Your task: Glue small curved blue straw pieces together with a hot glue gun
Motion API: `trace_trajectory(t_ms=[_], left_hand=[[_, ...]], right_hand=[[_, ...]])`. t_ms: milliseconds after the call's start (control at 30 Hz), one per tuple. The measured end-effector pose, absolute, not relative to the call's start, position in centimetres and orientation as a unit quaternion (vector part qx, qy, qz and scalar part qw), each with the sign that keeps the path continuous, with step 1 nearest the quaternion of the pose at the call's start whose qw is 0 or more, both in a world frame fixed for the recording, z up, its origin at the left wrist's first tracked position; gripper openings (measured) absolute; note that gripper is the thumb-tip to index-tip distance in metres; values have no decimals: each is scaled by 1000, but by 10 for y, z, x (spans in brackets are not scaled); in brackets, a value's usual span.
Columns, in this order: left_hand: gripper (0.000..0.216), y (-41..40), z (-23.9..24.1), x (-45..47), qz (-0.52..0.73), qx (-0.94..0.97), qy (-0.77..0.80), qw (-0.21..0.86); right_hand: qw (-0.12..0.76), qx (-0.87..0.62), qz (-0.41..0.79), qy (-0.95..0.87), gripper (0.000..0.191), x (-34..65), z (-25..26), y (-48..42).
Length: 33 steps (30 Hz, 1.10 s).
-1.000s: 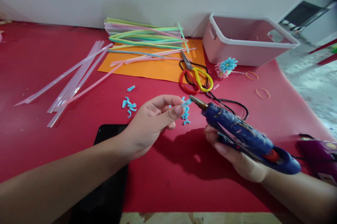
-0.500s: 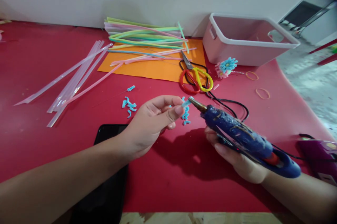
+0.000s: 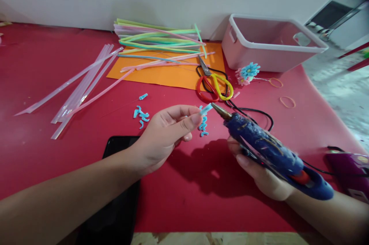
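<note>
My left hand (image 3: 175, 133) pinches a short light-blue tube piece (image 3: 206, 110) between thumb and forefinger, its free end pointing up to the right. My right hand (image 3: 259, 172) is wrapped round a worn dark-blue glue gun (image 3: 265, 145). The gun's metal nozzle (image 3: 221, 111) is at the free end of the tube piece; whether they touch I cannot tell. Small curled blue pieces (image 3: 141, 114) lie left of my left hand, and more curled blue pieces (image 3: 203, 126) lie just behind its fingertips. A small blue piece on a thin wire (image 3: 143, 96) rests farther back.
Scissors (image 3: 213, 83) and pipe cleaners (image 3: 161, 41) lie on an orange sheet (image 3: 150, 76). Glue sticks (image 3: 86, 87) are at left, a black phone (image 3: 115, 199) under my left forearm. A pink bin (image 3: 265, 57), blue flower (image 3: 250, 70), black cord (image 3: 259, 112) and purple device (image 3: 346, 172) are at right.
The glue gun has shifted slightly right and its nozzle has moved along to the tube piece's outer end. More of the tube piece now shows. My left hand has hardly moved.
</note>
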<state>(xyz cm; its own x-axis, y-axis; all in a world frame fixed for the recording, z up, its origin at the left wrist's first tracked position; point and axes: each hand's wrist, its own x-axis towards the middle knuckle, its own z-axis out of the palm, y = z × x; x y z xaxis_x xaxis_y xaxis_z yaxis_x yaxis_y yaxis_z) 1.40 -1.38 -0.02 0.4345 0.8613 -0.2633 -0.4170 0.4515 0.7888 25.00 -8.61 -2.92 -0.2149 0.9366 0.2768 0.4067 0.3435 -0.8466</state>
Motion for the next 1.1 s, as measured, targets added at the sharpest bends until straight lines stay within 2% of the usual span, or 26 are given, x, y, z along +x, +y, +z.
trace_trajectory(t_ms=[433,833,1100], left_hand=[[21,-14,6,16,411,314,349,781],[24,-12,5,15,413,301,367,777],[27,-12,4,15,413,301,357,782]], right_hand=[[411,-477,278,-725,14,246,-23,-79],[391,-474,201,-763,30,242,-14,-77],[385,-471,183,-772,30,241,-14,-75]])
